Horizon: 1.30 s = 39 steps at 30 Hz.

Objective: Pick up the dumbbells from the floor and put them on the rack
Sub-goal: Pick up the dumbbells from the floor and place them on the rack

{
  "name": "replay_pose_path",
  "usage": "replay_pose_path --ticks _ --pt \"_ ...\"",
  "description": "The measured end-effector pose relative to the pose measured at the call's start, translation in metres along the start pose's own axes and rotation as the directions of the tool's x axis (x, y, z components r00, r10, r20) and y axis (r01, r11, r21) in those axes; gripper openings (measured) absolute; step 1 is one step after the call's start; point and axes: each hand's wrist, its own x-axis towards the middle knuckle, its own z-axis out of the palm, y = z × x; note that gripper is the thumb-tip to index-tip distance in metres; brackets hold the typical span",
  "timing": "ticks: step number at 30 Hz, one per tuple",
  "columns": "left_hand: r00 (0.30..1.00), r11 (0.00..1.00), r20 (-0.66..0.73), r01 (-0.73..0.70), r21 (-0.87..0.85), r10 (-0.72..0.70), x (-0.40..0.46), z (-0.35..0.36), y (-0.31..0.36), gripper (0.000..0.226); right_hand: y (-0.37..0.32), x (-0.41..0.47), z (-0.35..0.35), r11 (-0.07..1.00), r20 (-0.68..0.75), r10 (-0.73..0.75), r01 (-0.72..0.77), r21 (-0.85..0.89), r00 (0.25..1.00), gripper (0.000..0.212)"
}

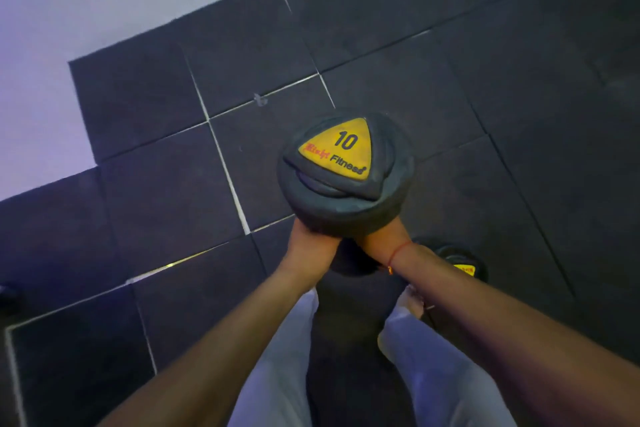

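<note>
Two hands on one dumbbell (346, 177), held on end so its upper head faces the camera. Head is dark rubber, round, with a yellow triangular plate printed "10" and "Fitness"; the red word before it is not legible. Lower head shows only as a dark lump below the wrists.

Left hand (313, 239) comes in from the lower left and is tucked up under the near rim of the upper head. Right hand (381, 236) comes in from the lower right, also pressed in under that rim. Both reach toward the handle, but the head covers the fingers, so cannot tell whether they are wrapped around it or only cupped against the rubber. Red thread bracelet (400, 250) on the right wrist.

Dumbbell appears lifted clear of the floor (519, 114), roughly over the middle of the dark rubber tiles and in front of the person's legs.

Second dumbbell (460, 265) lies on the floor tiles just behind the right forearm, toward the lower right; only part of one head and a strip of its yellow plate show.

Floor is dark square tiles with pale seam lines. Pale, purple-lit flooring (86, 10) runs along the upper-left edge of the tiles. Light grey trousers (277, 374) visible between the forearms. Picture slightly blurred.
</note>
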Motion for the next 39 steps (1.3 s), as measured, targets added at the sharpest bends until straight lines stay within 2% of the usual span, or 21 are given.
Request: replay_pose_path --ticks 1,3,6,7,10,14,18,22,27,30,32,35,39 --pt "1.000 0.999 -0.017 -0.024 -0.046 0.023 -0.012 -0.010 0.009 0.035 -0.011 -0.009 0.000 0.998 0.044 -0.026 0.029 -0.057 0.999 0.023" --pt "0.996 0.978 -0.051 -0.076 -0.193 0.067 -0.044 -0.037 0.023 0.052 -0.045 -0.031 -0.002 0.985 0.116 -0.105 0.119 -0.128 0.988 0.023" --pt "0.992 0.913 -0.123 -0.073 -0.402 0.025 -0.094 -0.072 0.022 0.058 -0.085 -0.072 0.004 0.929 0.313 -0.157 0.248 -0.275 0.937 0.025" --pt "0.989 0.887 -0.149 -0.083 -0.455 0.016 -0.116 -0.080 0.021 0.056 -0.094 -0.086 0.010 0.898 0.369 -0.211 0.328 -0.292 0.905 0.030" --pt "0.967 0.787 -0.249 -0.107 -0.608 -0.061 -0.189 -0.096 -0.002 0.036 -0.119 -0.148 0.027 0.821 0.516 -0.232 0.451 -0.351 0.824 0.038" --pt "0.921 0.610 -0.333 -0.149 -0.778 -0.200 -0.297 -0.114 -0.061 0.018 -0.134 -0.248 0.066 0.643 0.704 -0.218 0.642 -0.418 0.676 0.030" --pt "0.836 0.411 -0.385 -0.215 -0.886 -0.391 -0.412 -0.128 -0.131 0.012 -0.139 -0.354 0.128 0.456 0.852 -0.155 0.801 -0.387 0.500 0.024" --pt "0.733 0.244 -0.425 -0.348 -0.905 -0.531 -0.533 -0.141 -0.223 0.016 -0.125 -0.467 0.213 0.277 0.950 -0.053 0.918 -0.282 0.308 0.022" --pt "0.571 0.074 -0.457 -0.568 -0.820 -0.682 -0.688 -0.150 -0.350 0.014 -0.088 -0.630 0.335 0.106 0.993 0.058 0.989 -0.107 0.101 0.022" --pt "0.448 0.040 -0.455 -0.677 -0.735 -0.770 -0.780 -0.159 -0.424 0.013 -0.060 -0.732 0.405 0.048 0.992 0.127 0.999 0.006 -0.012 0.029" --pt "0.393 0.027 -0.447 -0.726 -0.687 -0.804 -0.842 -0.166 -0.465 0.019 -0.045 -0.797 0.447 0.026 0.983 0.171 0.998 0.065 -0.068 0.029" --pt "0.334 -0.007 -0.408 -0.780 -0.625 -0.850 -0.929 -0.176 -0.526 0.018 -0.025 -0.893 0.503 0.038 0.958 0.239 0.987 0.157 -0.161 0.025" --pt "0.241 -0.016 -0.321 -0.821 -0.571 -0.916 -1.031 -0.195 -0.607 0.010 -0.002 -1.011 0.586 -0.024 0.899 0.333 0.950 0.310 -0.285 0.021"
